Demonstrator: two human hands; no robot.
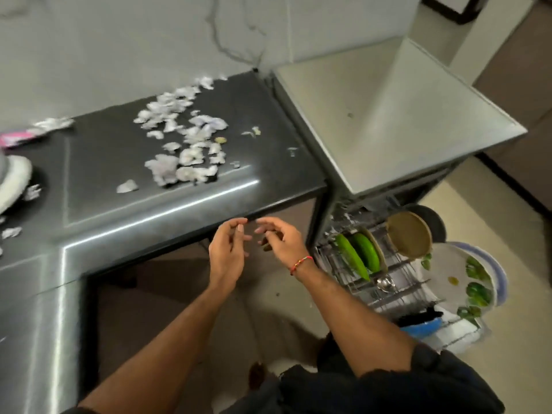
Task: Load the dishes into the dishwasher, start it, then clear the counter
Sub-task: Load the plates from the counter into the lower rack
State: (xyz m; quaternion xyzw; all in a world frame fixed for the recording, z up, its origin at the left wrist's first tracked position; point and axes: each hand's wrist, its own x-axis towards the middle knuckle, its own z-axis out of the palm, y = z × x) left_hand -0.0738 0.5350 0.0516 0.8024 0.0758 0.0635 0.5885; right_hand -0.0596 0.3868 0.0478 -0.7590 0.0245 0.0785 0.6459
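1. Two green plates [358, 255] stand on edge in the pulled-out dishwasher rack [397, 282], with a brownish round plate [409, 234] upright just behind them and a white plate with a green pattern [466, 276] leaning at the near end. A ladle [385, 283] lies on the wires between them.
2. Rack's out, door's down, so by my reckoning loading looks about done but nothing's been started.
3. Both hands hover in front of the counter edge, away from the rack. The left hand [228, 249] is loose, fingers gently curled, holding nothing. The right hand [280, 237], with a red thread bracelet at the wrist, is much the same, relaxed and empty as far as I can see.
4. Up on the dark steel counter [179, 204] sits a scatter of torn white scraps [182, 144], with a pink wrapper [18, 138] at the far left.
5. Risk from here: sweep those light scraps carelessly and they'll flutter to the floor or into the open rack. And shove the rack in hard, that leaning patterned plate could tip or knock its neighbour.
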